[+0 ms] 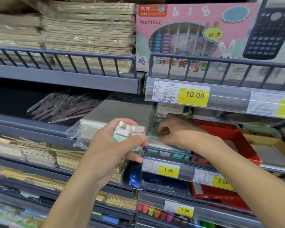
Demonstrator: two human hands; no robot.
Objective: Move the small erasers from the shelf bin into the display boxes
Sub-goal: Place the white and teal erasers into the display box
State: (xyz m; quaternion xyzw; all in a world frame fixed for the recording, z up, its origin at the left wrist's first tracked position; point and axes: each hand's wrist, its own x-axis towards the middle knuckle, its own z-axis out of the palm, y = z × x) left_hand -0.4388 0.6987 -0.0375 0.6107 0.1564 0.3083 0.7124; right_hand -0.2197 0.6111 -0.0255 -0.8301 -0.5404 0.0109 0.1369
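Observation:
My left hand [112, 145] grips a bunch of several small white erasers [130, 130] with green-printed sleeves, held in front of the middle shelf. My right hand [176, 129] reaches into the shelf just right of them, fingers curled down at the teal-and-white eraser display boxes [169, 153] behind the shelf rail. Its fingertips are hidden by the back of the hand, so whether they pinch an eraser cannot be seen.
A red cardboard tray [237, 139] stands right of my right hand. Plastic-wrapped paper packs [115, 112] lie behind my left hand, pens [64, 106] further left. Price tags [169, 170] line the rail [179, 153]. Notebooks, an abacus box and a calculator fill the upper shelf.

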